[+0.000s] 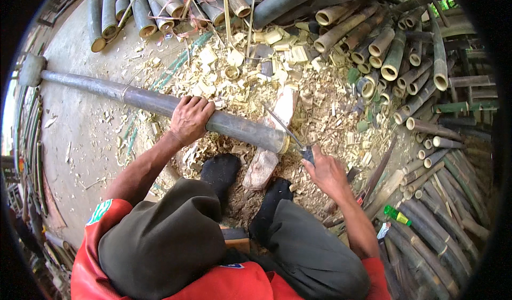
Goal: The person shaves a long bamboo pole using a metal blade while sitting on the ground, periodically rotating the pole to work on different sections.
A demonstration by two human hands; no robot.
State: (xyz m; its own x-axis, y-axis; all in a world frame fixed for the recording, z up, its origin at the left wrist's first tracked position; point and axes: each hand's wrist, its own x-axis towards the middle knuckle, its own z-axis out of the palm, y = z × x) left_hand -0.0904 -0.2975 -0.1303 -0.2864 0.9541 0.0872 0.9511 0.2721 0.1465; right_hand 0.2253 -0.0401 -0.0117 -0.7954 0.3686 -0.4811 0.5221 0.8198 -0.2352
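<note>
A dark bamboo pole (146, 98) lies slantwise under the fingers of the left hand (192, 120), which curl over its upper side and grasp it partway along. To the left of those fingers the pole runs to a grey, rounded block (32, 70); to their right it ends in a pale cut rim, across a whitish support (261, 170). The fingers of the right hand (326, 171) are clenched around the dark handle of a knife (290, 135), its slim blade slanting up and left beside that rim. Yellowish chips (234, 89) spread beyond both sets of fingers. Dark-covered feet (220, 173) stand nearer the body, and right of the right fingers lies a green bottle (397, 215) among bamboo lengths (421, 223).
</note>
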